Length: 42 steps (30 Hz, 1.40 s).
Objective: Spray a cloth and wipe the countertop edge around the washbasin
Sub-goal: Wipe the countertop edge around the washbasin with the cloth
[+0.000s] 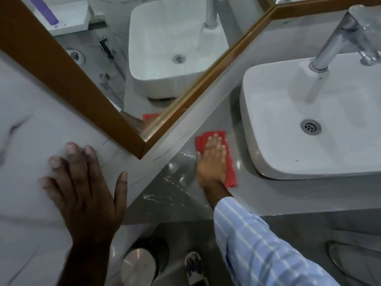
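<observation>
Flat right hand [213, 162] presses red cloth [229, 172].

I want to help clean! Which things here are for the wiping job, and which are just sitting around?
For the job:
red cloth under the right hand
wet countertop
washbasin

Just there:
tap
mirror
steel bin on the floor
left hand, flat on the wall

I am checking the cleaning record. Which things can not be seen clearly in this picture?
Head view only:
- Red cloth: middle hidden under the right hand.
- Tap: top cut off by the frame edge.
- Washbasin: right side cut off.
- Spray bottle: not in view.
- Left hand: rests flat on the wall.
</observation>
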Motion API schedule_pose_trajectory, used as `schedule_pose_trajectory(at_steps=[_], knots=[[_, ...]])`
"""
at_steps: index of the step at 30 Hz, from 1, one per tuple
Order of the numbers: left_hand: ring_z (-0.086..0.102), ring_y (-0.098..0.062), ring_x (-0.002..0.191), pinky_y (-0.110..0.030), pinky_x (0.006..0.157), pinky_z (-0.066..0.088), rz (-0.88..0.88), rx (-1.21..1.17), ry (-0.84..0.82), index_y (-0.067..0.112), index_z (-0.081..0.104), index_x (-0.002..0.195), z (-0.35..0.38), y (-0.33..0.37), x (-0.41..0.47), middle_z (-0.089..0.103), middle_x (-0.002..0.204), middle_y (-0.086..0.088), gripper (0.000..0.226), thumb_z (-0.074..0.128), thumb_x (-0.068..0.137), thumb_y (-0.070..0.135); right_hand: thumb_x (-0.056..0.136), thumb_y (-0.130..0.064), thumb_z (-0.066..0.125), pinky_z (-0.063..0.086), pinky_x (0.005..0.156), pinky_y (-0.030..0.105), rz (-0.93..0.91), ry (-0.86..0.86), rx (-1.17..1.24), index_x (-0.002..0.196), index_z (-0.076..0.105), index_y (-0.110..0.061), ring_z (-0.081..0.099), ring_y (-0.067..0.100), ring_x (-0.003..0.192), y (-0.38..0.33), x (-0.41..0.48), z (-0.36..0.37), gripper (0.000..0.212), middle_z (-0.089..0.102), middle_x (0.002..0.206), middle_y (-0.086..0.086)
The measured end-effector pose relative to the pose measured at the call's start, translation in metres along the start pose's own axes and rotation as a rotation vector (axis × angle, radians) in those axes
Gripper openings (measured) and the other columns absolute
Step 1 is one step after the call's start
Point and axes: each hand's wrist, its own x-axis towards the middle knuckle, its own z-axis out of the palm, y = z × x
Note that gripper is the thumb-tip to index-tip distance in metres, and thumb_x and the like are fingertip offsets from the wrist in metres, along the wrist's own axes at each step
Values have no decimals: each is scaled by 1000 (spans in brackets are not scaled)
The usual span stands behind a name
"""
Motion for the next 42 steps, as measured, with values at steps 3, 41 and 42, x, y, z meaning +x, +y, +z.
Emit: schedule_pose_trajectory(at_steps=[3,41,42], knots=[[10,-40,158,-63,125,17,3,28,-9,3,17,166,0,-1,1,23,169,-26,80,46,107,47,109,-43,36,-2,128,45,-410,-72,-46,165,13,-9,10,31,161,-18,-54,18,69,13,175,13],[-21,-24,161,-43,130,-17,25,126,38,13,3,168,9,0,5,-18,176,-2,82,41,107,52,97,-34,66,22,127,51,-642,-69,-31,160,34,-14,31,32,157,-54,-157,66,73,25,169,12],[-14,-29,162,-43,130,-17,30,132,43,12,4,168,10,-1,4,-11,177,-7,81,41,107,51,94,-33,71,20,128,51,-759,-110,-60,160,33,-15,30,32,157,-67,-160,72,78,29,170,12]])
